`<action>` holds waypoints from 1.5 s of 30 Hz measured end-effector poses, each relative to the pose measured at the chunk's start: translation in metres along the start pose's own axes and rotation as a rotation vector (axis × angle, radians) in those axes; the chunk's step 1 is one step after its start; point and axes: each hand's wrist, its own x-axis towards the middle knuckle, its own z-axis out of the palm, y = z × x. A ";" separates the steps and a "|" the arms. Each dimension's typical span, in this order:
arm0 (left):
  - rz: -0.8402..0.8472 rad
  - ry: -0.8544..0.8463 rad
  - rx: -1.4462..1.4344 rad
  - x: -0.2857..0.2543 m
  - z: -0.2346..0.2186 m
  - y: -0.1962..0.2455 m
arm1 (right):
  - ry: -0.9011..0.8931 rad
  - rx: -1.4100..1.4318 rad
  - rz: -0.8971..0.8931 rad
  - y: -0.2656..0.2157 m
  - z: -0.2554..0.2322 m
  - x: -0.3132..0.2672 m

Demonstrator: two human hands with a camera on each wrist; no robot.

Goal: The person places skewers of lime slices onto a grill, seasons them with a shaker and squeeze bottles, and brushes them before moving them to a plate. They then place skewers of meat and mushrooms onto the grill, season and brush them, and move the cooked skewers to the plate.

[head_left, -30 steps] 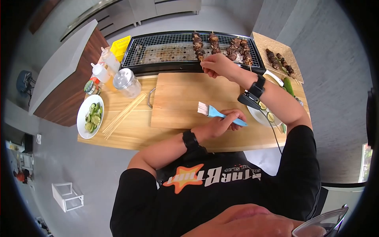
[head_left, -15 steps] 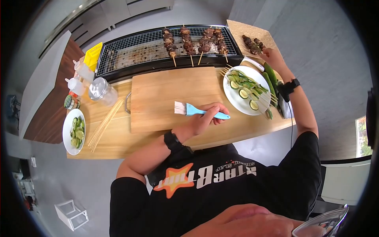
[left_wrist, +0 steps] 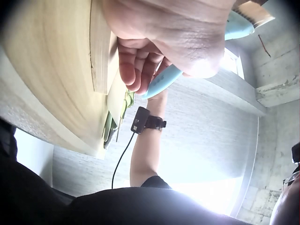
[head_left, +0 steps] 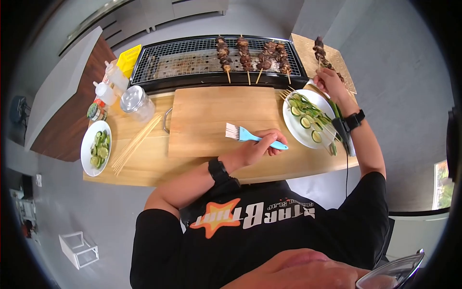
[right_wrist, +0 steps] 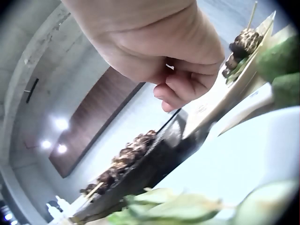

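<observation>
My left hand (head_left: 259,148) grips the blue handle of a basting brush (head_left: 246,135) above the wooden cutting board (head_left: 216,111). The brush's pale bristles point left, and its handle (left_wrist: 161,82) shows under the fingers in the left wrist view. At the right, my right hand (head_left: 331,83) pinches the lower end of a meat skewer (head_left: 318,47), which stands up from the fingers over a tan patterned tray (head_left: 303,45). Another meat skewer (right_wrist: 243,43) lies on that tray. In the right wrist view the hand hides the held skewer.
Several meat skewers (head_left: 244,53) lie on the right part of the black grill (head_left: 168,83). A white plate (head_left: 294,132) holds vegetable skewers. Bare sticks (head_left: 137,144), a lidded jar (head_left: 138,103), squeeze bottles (head_left: 106,93) and a bowl of cucumber slices (head_left: 85,149) stand at left.
My right hand has gone from the grill to the tray at right, and now a meat skewer is lifted in its fingers. The left hand keeps the brush over the board.
</observation>
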 end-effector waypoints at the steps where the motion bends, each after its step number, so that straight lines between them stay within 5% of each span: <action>1: 0.010 0.004 0.005 0.000 0.000 0.000 | -0.036 0.043 -0.019 -0.014 0.023 -0.010; 7: 0.005 0.013 -0.003 -0.001 0.000 -0.001 | -0.489 0.126 -0.055 -0.071 0.147 -0.040; 11: 0.001 0.017 0.026 -0.002 0.001 0.000 | -0.588 0.054 -0.036 -0.076 0.215 -0.028; 25: 0.007 0.003 0.055 -0.001 0.000 0.001 | -0.452 0.168 0.064 -0.060 0.284 0.011; 32: -0.059 0.017 0.013 -0.002 0.002 0.001 | -0.741 -0.090 -0.204 -0.079 0.194 -0.035; 35: -0.041 0.004 0.037 -0.001 0.001 0.003 | -0.560 -0.293 -0.227 -0.080 0.128 -0.045; 37: -0.042 0.011 0.035 -0.001 0.002 0.001 | -0.276 -0.396 -0.391 -0.058 0.078 -0.034; 39: -0.022 0.001 0.047 -0.001 0.001 -0.001 | 0.101 -0.895 -0.456 -0.038 0.023 -0.023; 41: -0.035 0.009 0.039 -0.001 0.002 0.000 | 0.247 -1.186 -0.388 -0.006 -0.047 -0.003; 43: -0.032 0.003 0.057 -0.002 0.002 0.001 | 0.361 -1.372 -0.025 0.008 -0.088 -0.005; 45: -0.036 0.000 0.061 -0.002 0.002 0.001 | 0.402 -1.379 -0.043 0.042 -0.127 0.000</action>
